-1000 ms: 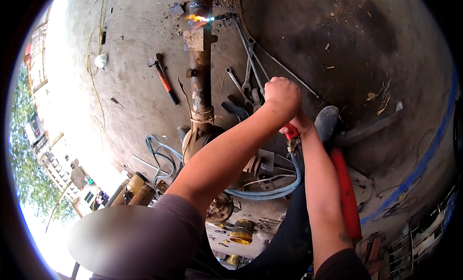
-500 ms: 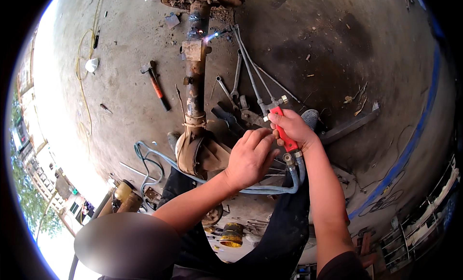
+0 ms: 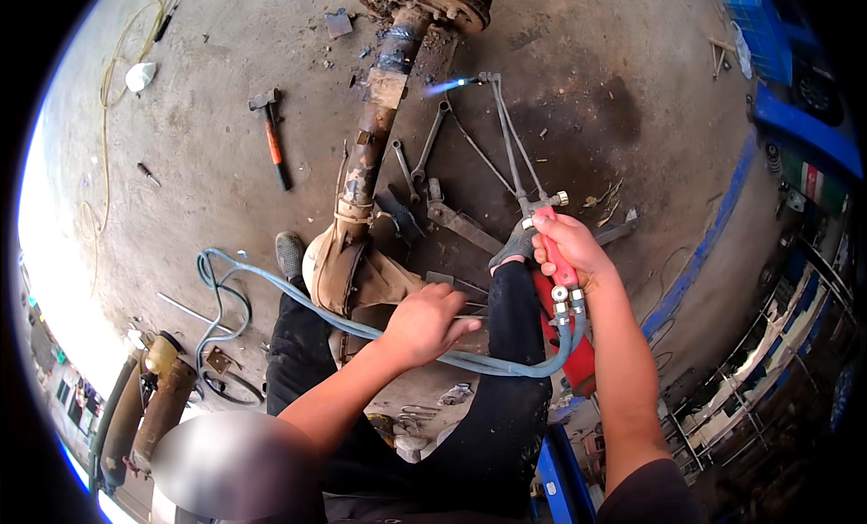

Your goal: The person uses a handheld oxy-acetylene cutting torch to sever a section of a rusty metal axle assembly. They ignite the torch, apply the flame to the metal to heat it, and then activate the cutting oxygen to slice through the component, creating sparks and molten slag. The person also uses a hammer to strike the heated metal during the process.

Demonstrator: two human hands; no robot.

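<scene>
Your right hand [image 3: 571,248] is clamped on the red-handled cutting torch [image 3: 528,194], its blue flame [image 3: 449,85] at the rusty axle housing [image 3: 366,163] on the concrete floor, while your left hand [image 3: 424,323] is closed around the blue-grey hoses [image 3: 298,298].

A vehicle repair workshop: stained concrete floor [image 3: 632,117], rusty axle [image 3: 366,163], scattered wrenches [image 3: 429,145], a hammer [image 3: 271,135] lying about
</scene>
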